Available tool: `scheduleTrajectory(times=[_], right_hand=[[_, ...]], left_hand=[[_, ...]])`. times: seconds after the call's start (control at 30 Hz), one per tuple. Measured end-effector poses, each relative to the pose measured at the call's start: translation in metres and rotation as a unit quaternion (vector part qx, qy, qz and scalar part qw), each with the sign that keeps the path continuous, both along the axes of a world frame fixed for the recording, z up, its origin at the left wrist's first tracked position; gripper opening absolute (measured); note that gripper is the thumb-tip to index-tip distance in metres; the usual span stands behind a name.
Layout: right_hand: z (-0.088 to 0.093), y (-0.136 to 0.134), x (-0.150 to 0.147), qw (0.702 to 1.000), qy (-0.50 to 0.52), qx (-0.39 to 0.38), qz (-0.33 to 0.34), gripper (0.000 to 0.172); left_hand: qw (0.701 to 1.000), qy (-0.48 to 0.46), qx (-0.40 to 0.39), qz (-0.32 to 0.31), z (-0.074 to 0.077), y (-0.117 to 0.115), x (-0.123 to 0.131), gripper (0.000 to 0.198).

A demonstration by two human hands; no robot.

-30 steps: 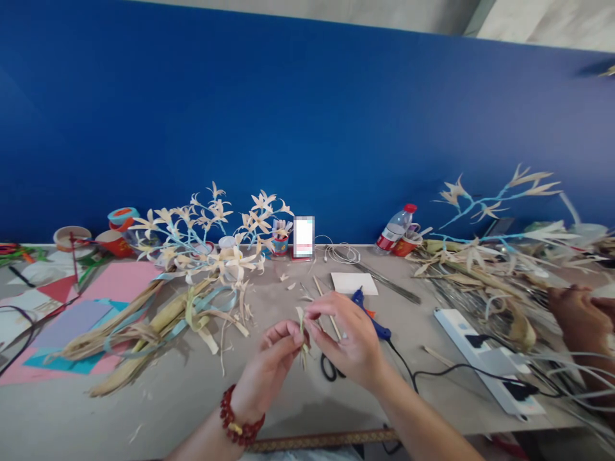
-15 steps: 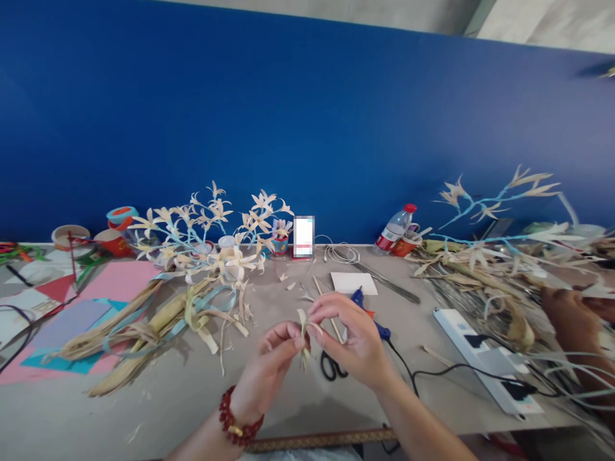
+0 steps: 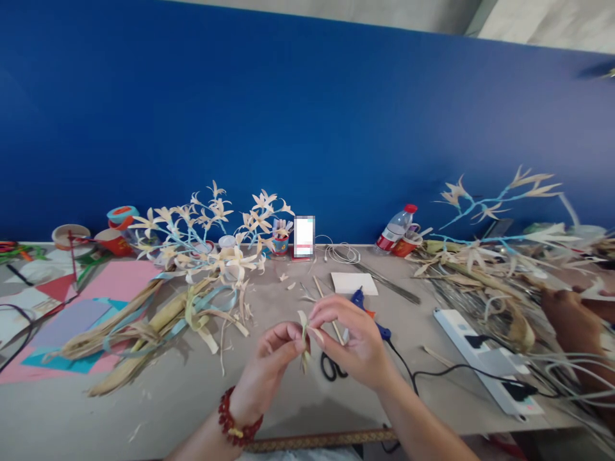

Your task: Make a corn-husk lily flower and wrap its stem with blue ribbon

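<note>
Right at the fingertips, it's the left hand doing the holding: thumb and forefinger pinch the pale husk piece around its middle, the strip sticking out above and below the grip. Its long axis runs close to upright in this view, the top tip pointing up with a slight lean to the left, the thin lower end pointing down toward the surface, and the whole thing is held clear of it. Over on the other side, the right hand curves in, thumb and index right at the husk's right edge beside a small pale sliver; whether they grip it or only touch it, I can't tell. Just beyond and below, black scissor handles peek out beside the right hand, then a blue glue gun lies past the knuckles, a white card just behind. Out to the left goes a bundle of dry husks, with pale flower branches spreading behind it. Far right, past the white power strip, another person's hand shows.
</note>
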State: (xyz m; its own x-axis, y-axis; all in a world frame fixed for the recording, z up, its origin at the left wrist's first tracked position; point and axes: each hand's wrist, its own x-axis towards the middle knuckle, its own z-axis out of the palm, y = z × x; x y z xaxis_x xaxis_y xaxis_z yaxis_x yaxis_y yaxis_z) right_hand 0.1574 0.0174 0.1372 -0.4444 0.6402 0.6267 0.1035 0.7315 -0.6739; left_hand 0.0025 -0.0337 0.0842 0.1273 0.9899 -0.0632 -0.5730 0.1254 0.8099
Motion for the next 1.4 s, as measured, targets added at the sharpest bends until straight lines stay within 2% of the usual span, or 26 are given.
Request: scheduleTrajectory(times=[0.33, 0.5, 0.63, 0.77, 0.93, 1.17, 1.3, 1.4], right_hand=[[-0.001, 0.000, 0.000, 1.000, -0.017, 0.017, -0.011, 0.010], [-0.002, 0.000, 0.001, 1.000, -0.018, 0.021, -0.005, 0.016], [-0.004, -0.001, 0.005, 1.000, -0.010, 0.012, 0.003, 0.025], [-0.007, -0.002, 0.008, 1.000, -0.017, -0.003, 0.021, 0.029], [-0.009, -0.002, 0.009, 0.999, -0.014, -0.017, 0.032, 0.028], [-0.014, -0.003, 0.009, 0.999, 0.000, -0.032, 0.038, 0.027], [-0.020, -0.003, 0.007, 0.996, 0.014, -0.067, 0.048, 0.023], [-0.024, -0.004, 0.006, 0.994, 0.017, -0.096, 0.053, 0.016]], left_hand=[[1.000, 0.005, 0.000, 0.001, -0.001, 0.001, -0.001, 0.014], [1.000, 0.006, 0.005, 0.006, -0.004, 0.001, -0.001, 0.014], [0.999, 0.018, 0.027, 0.004, -0.011, 0.000, -0.003, 0.011], [0.995, 0.072, 0.073, 0.012, -0.018, 0.001, -0.007, 0.007], [0.976, 0.161, 0.144, 0.015, -0.016, 0.004, -0.013, 0.006], [0.927, 0.273, 0.251, 0.046, -0.010, 0.007, -0.018, 0.006], [0.905, 0.313, 0.283, 0.053, -0.010, 0.010, -0.022, 0.006], [0.900, 0.327, 0.284, 0.050, -0.009, 0.010, -0.023, 0.008]])
